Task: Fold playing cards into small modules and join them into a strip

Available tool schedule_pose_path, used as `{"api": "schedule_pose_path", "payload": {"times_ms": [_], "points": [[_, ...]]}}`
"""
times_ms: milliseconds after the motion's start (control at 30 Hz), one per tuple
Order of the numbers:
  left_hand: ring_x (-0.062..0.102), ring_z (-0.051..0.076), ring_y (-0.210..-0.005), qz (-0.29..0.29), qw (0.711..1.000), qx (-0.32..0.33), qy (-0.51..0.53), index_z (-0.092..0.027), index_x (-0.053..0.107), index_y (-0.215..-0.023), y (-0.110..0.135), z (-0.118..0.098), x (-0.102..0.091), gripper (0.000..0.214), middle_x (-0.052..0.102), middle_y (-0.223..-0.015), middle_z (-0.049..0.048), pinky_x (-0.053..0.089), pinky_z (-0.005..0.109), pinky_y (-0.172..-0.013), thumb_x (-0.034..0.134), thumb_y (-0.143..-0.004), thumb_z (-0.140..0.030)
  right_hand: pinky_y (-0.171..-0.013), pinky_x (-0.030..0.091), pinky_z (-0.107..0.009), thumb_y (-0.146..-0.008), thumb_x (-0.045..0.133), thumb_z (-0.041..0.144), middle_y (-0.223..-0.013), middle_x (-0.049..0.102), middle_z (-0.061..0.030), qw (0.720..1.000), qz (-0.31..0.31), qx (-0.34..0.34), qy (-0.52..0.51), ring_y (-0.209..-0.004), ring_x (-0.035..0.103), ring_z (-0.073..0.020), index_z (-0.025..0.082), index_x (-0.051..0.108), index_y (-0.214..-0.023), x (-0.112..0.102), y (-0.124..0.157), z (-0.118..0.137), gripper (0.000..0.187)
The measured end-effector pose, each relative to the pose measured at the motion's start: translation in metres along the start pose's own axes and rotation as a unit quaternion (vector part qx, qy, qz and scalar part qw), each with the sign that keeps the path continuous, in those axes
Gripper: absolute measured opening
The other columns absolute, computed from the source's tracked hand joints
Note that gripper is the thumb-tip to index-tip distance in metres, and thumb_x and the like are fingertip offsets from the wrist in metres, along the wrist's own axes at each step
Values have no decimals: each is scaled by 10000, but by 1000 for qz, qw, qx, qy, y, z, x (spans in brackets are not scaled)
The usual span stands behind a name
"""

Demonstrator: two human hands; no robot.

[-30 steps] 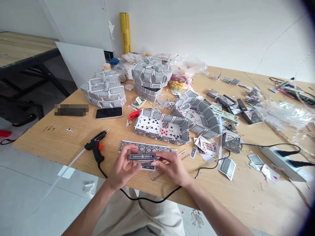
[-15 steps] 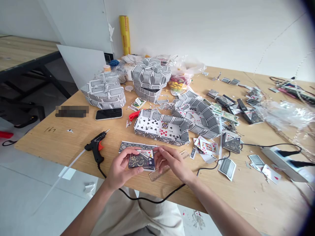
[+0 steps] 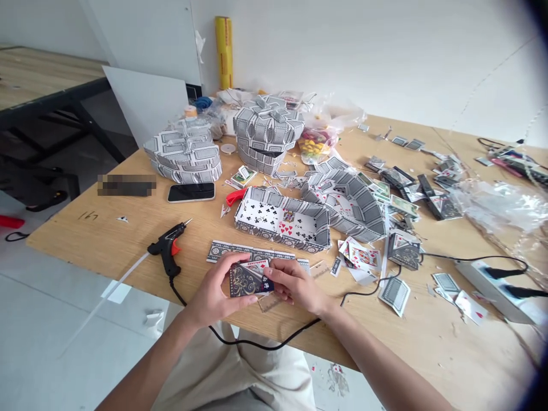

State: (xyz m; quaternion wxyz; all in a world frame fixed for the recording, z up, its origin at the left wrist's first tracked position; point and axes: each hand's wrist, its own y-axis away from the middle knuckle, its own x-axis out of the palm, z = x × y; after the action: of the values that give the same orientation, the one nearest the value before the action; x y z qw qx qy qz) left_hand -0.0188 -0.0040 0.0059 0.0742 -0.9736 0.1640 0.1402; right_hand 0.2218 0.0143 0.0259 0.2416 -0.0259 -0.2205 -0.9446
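Left hand (image 3: 209, 292) and right hand (image 3: 295, 285) both gripping a dark card box (image 3: 247, 279), glue gun (image 3: 165, 248) just left of the hands, strip of cards (image 3: 252, 252) right behind them on the bench (image 3: 98, 240)

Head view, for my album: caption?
Left hand and right hand hold a dark patterned card box beside a hot glue gun.

The dark navy paper card packet (image 3: 246, 281) has a smooth, glossy printed face. The black plastic glue gun (image 3: 165, 249) looks satin-smooth, the pale wood-grain table top (image 3: 98, 240) matt, the crumpled clear plastic film (image 3: 500, 208) shiny, and the white paper playing cards (image 3: 259, 212) smooth.
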Motion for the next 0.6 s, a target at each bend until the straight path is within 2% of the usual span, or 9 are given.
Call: {"api": "schedule_pose_path", "payload": {"times_ms": [100, 267, 467, 600], "points": [[653, 313, -1299, 16, 995, 45, -91, -280, 592, -1424, -4, -4, 1, 690, 656, -1387, 107, 542, 448, -1128, 911, -814, -326, -423, 283, -230, -901, 685, 769, -551, 493, 53, 998, -4, -21, 51, -458, 395, -78, 207, 511, -698, 2, 3, -2, 622], [686, 289, -1221, 31, 986, 78, -143, -258, 583, -1375, -3, -8, 3, 641, 675, -1321, 99, 578, 412, -1065, 897, -825, -352, -450, 249, -244, -945, 611, 784, -529, 463, 43, 988, -4, -68, 136, -492, 377, -81, 205, 482, -643, 0, 5, -4, 666], [684, 291, -1208, 71, 974, 109, -186, -237, 495, -1443, 3, -10, 5, 626, 683, -1306, 115, 574, 427, -1063, 794, -900, -325, -420, 271, -227, -949, 606, 785, -514, 473, 53, 993, 47, -35, 104, -450, 385, -74, 206, 505, -680, -4, 7, -11, 646], [684, 289, -1212, 77, 972, 113, -191, -234, 487, -1452, 6, -9, 5, 613, 686, -1312, 119, 575, 425, -1056, 772, -919, -341, -409, 326, -200, -953, 593, 793, -540, 514, 52, 994, 74, -13, 82, -443, 431, -71, 208, 511, -729, -4, 9, -14, 632]]}}
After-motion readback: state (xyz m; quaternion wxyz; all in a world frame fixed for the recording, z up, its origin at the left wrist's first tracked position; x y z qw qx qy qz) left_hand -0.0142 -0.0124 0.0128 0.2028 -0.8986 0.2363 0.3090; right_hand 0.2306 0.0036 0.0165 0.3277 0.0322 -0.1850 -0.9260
